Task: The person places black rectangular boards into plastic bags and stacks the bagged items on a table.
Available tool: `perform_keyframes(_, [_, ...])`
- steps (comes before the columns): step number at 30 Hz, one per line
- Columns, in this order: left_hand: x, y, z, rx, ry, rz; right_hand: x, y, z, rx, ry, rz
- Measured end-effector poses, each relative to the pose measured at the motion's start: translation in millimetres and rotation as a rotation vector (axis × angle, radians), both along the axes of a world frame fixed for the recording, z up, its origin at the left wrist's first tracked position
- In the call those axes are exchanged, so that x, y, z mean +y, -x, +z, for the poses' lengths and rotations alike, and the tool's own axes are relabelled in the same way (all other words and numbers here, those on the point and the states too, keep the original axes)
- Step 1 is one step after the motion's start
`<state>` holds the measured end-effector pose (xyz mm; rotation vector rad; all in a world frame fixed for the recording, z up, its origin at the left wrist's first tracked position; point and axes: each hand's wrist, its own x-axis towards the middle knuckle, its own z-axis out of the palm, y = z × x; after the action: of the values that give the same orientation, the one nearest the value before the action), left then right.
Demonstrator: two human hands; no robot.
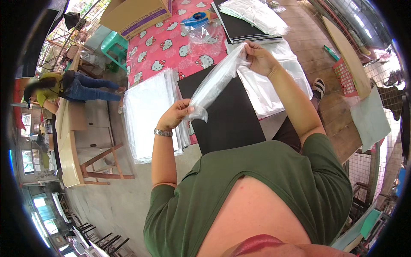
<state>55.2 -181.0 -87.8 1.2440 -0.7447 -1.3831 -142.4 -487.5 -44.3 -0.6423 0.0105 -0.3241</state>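
Between my two hands a clear plastic bag (pixel 218 88) is stretched on a slant, bunched along its length. My left hand (pixel 174 114), with a metal watch at the wrist, pinches its lower end. Higher and to the right, my right hand (pixel 261 59) grips the other end. Beneath the bag lies a black board (pixel 227 124) on the table. A stack of boards in clear plastic (pixel 150 113) is to the left of it. Loose clear plastic bags (pixel 278 85) lie to the right, under my right forearm.
A pink patterned tablecloth (pixel 145 53) covers the table. Farther back are a cardboard box (pixel 132 19), a blue tape roll (pixel 198 18), crumpled plastic (pixel 207 38) and black boards (pixel 239 25) topped with plastic bags. A green stool (pixel 114 48) and another person (pixel 81 85) are at the left.
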Motion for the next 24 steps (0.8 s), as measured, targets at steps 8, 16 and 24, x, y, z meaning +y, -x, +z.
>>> perform_keyframes(8, [-2.9,-44.7,-26.4,0.549,0.277,0.529,-12.9,-16.0,-29.9,0.259,0.211,0.188])
perform_keyframes(16, [-82.2,-96.8,-71.7,-0.988,-0.44,0.531,-24.2,-76.6,-86.0,0.856,1.602,-0.255])
perform_keyframes(24, [-68.8,-69.5,-70.0,-0.918,-0.466,0.512,1.9,-75.1,-94.2,0.978,1.822,-0.319])
